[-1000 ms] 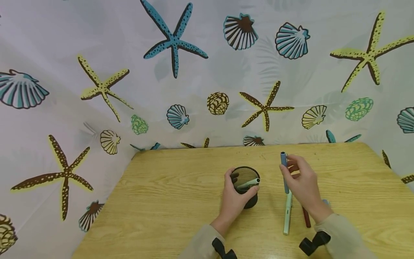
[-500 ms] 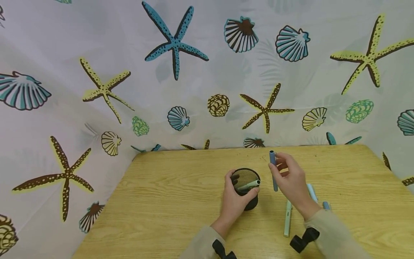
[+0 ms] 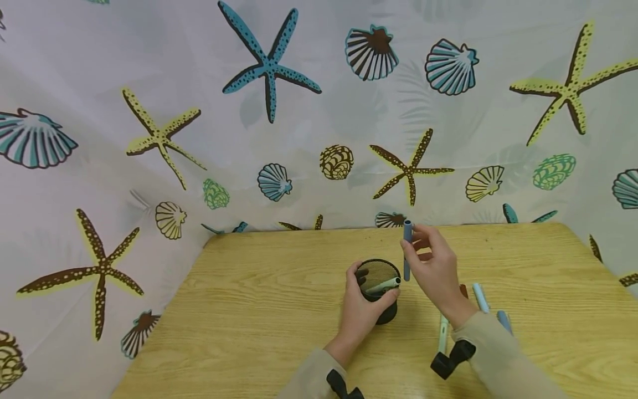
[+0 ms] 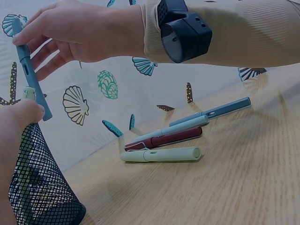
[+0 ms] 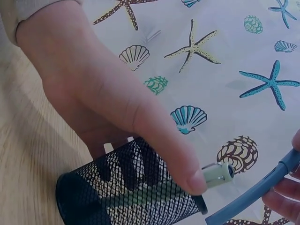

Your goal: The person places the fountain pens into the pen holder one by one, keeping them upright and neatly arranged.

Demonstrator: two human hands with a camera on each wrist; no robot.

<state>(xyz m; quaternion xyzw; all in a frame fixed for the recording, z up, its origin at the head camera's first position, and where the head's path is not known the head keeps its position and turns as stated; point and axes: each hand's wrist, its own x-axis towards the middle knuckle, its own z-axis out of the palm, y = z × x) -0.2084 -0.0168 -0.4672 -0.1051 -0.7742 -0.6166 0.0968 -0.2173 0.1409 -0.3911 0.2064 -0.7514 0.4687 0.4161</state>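
My left hand (image 3: 363, 313) grips a black mesh pen cup (image 5: 136, 187), fingers round its far side and thumb at the rim. Inside the cup a pale green pen (image 3: 382, 286) leans, its end poking past the rim by the thumb. Between thumb and fingers, my right hand (image 3: 438, 269) pinches a blue pen (image 3: 407, 249) held nearly upright. The pen's lower end is just right of the cup's rim in the head view, and overlaps the left thumb in the left wrist view.
On the wooden table (image 3: 259, 310), right of the cup, lie a pale green pen (image 4: 168, 154), a dark red pen (image 4: 176, 137), a light blue pen (image 4: 185, 123) and another blue pen (image 4: 229, 108). A cloth (image 3: 309, 122) printed with shells and starfish hangs behind.
The right hand has carried the blue pen leftward to beside the cup and slightly up, uncovering pens on the table. The left hand and cup have stayed in place.
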